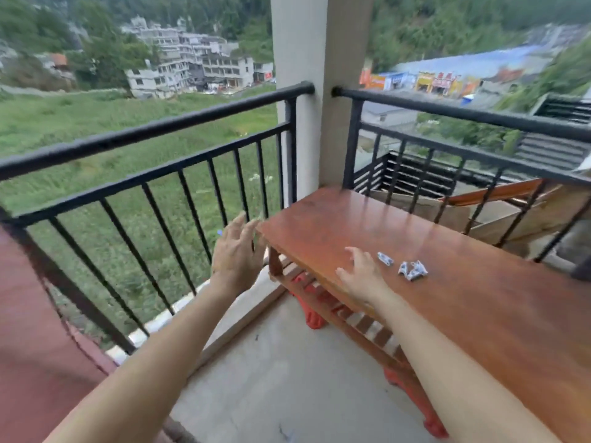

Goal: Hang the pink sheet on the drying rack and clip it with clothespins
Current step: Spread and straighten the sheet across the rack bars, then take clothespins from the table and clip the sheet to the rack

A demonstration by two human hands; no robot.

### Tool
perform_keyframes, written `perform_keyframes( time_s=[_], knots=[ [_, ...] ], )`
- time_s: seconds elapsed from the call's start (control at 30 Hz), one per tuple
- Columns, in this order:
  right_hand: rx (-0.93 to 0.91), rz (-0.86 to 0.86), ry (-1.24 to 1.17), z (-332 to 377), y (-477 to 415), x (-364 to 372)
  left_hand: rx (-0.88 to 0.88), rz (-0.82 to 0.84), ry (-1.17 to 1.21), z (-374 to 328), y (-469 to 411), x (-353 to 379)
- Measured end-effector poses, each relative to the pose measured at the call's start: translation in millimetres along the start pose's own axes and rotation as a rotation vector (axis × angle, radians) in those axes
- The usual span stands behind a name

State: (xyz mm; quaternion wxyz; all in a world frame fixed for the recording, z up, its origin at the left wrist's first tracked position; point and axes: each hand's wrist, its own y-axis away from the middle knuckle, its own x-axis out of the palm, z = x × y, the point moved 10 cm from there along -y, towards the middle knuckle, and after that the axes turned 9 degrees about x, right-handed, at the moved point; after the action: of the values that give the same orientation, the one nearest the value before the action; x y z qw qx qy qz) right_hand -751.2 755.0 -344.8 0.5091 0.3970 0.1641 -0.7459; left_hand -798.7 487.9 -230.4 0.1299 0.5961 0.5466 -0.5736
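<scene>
The pink sheet (35, 330) hangs over the black balcony railing (153, 135) at the far left, draped down to the floor. Several pale blue clothespins (411, 270) lie on the brown wooden table (479, 314), one clothespin (384, 259) a little apart. My right hand (363, 273) hovers over the table with spread fingers, just left of the clothespins, holding nothing. My left hand (235, 251) is raised with fingers spread in front of the railing bars, near the table's left corner. A small blue thing (219, 232) shows at its edge; I cannot tell what it is.
A pale concrete pillar (316, 91) stands between two railing sections behind the table. Red objects (315, 314) sit under the table by its slatted lower shelf. Cardboard and boards (499, 212) lie beyond the right railing. Grey concrete floor (287, 378) lies between me and the table.
</scene>
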Motion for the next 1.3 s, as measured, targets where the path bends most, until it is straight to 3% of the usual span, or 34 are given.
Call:
perform_keyframes(
  time_s=[0.17, 0.3, 0.57, 0.9, 1.07, 1.3],
  knots=[
    [0.233, -0.023, -0.001, -120.2, -29.1, -49.5, 0.054, 0.299, -0.083, -43.2, -5.3, 138.3],
    [0.319, -0.051, 0.022, -174.1, -64.9, -70.0, 0.108, 0.389, -0.129, -66.0, -51.3, 203.7],
    [0.374, -0.014, 0.14, -230.2, -188.7, -57.1, 0.156, 0.591, -0.095, -75.8, -133.4, 358.3],
    [0.426, 0.171, 0.527, -266.9, -367.8, 11.5, 0.034, 0.985, -0.048, -7.4, -175.5, 541.5],
    [0.459, 0.281, 0.58, -292.5, -378.2, 61.2, -0.034, 1.173, -0.014, 17.6, -135.5, 591.9],
    [0.285, 0.265, 0.783, -269.3, -388.2, 64.0, -0.049, 1.201, 0.003, 30.2, -130.8, 588.2]
  ],
)
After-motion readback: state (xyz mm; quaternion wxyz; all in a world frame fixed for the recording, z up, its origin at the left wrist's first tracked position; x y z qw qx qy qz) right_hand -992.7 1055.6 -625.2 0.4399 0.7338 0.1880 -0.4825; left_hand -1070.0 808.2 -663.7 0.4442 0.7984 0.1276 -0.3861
